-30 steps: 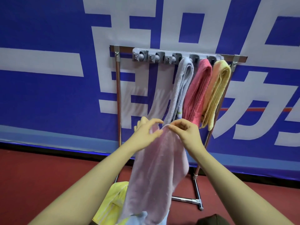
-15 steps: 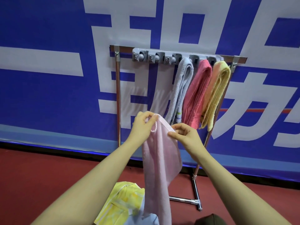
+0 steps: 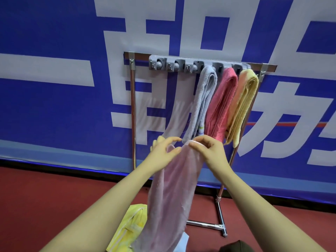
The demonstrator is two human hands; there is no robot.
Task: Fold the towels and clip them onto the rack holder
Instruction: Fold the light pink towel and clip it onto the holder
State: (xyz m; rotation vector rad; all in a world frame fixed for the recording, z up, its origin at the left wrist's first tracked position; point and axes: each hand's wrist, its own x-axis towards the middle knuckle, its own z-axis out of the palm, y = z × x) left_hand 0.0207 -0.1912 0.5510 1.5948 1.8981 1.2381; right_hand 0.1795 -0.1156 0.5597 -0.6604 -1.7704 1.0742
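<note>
Two bare hands meet at the top edge of a long pale pink terry towel, seen from the head camera, below the grey plastic clip rail that serves here as landmark. The left hand has its fingers curled round the towel's upper left part; the right hand pinches the upper right edge between thumb and forefinger. The towel hangs from both hands as one narrow strip, below and slightly left of the rail's middle.

On the right half of the rail hang three folded towels: a pale grey-blue terry towel, a coral pink terry towel and a peach-and-yellow terry towel. The three clips on the left half of the rail hold nothing. The rail sits on a chrome tube rack standing on the red floor before a blue-and-white banner.

Hidden or unclear: the pink towel's lower end is cut off by the frame edge; the left hand's far fingers lie behind the cloth; a crumpled yellow striped towel far below the rail is partly covered by the pink towel; a dark object at the bottom edge cannot be identified.

Compared with half a second earlier, the left hand has dropped lower and the right hand has come in to meet it, so the towel's top edge is now gathered between them.
</note>
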